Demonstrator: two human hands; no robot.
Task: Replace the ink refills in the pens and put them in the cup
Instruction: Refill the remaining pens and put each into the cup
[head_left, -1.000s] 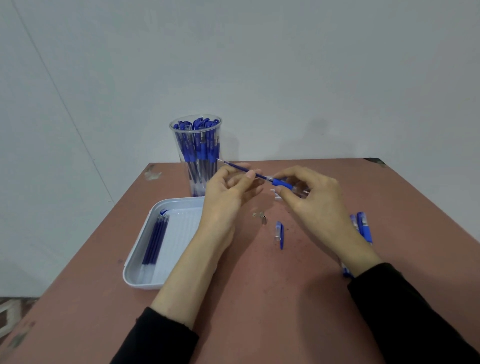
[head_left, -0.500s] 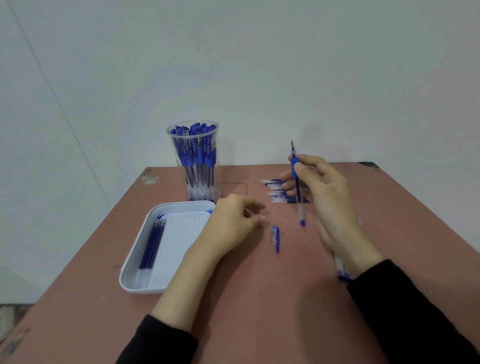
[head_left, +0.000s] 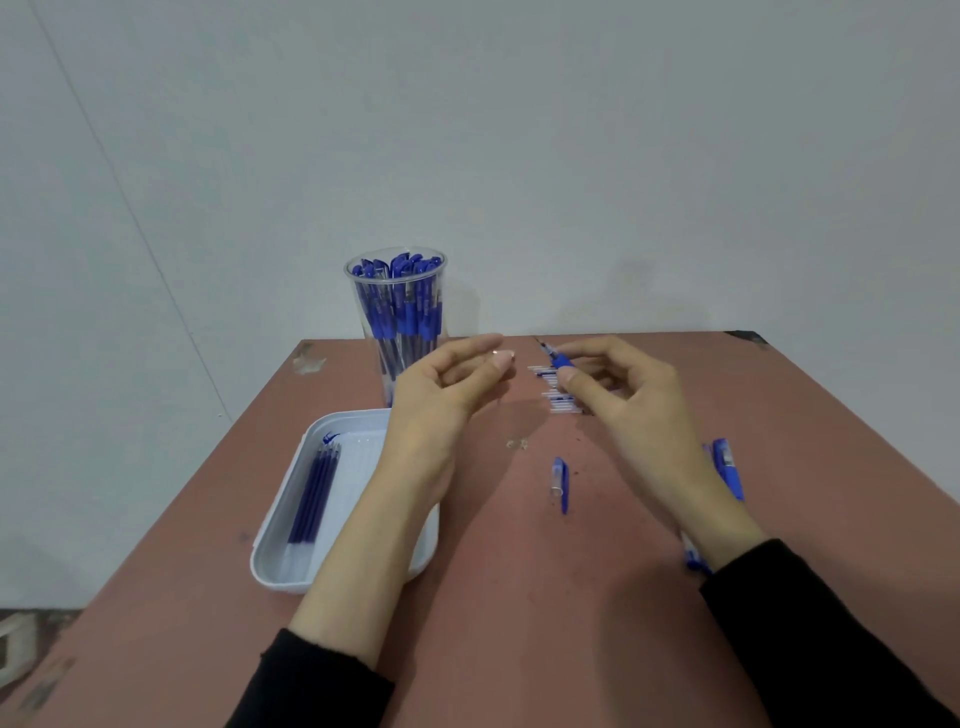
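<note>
My right hand (head_left: 623, 395) pinches a pen (head_left: 560, 359) by its blue grip, with the bare tip pointing up and to the left. My left hand (head_left: 441, 389) hovers just left of it with loosely curled fingers and holds nothing that I can see. Behind my left hand, the clear cup (head_left: 400, 332) stands at the table's far edge, packed with several blue pens. A white tray (head_left: 291, 551) at the left holds several blue refills (head_left: 311, 493). More refills (head_left: 558, 397) lie in a row under my right hand's fingers. A loose blue cap (head_left: 560, 480) lies between my hands.
Blue pens (head_left: 727, 465) lie on the table to the right, partly hidden by my right forearm. A small pale bit (head_left: 517, 443) lies near the table's middle. The brown table ends at the wall behind and drops off at the left.
My right hand lowered the pen from upright to a slant pointing left. My left hand rose off the table toward the pen tip.
</note>
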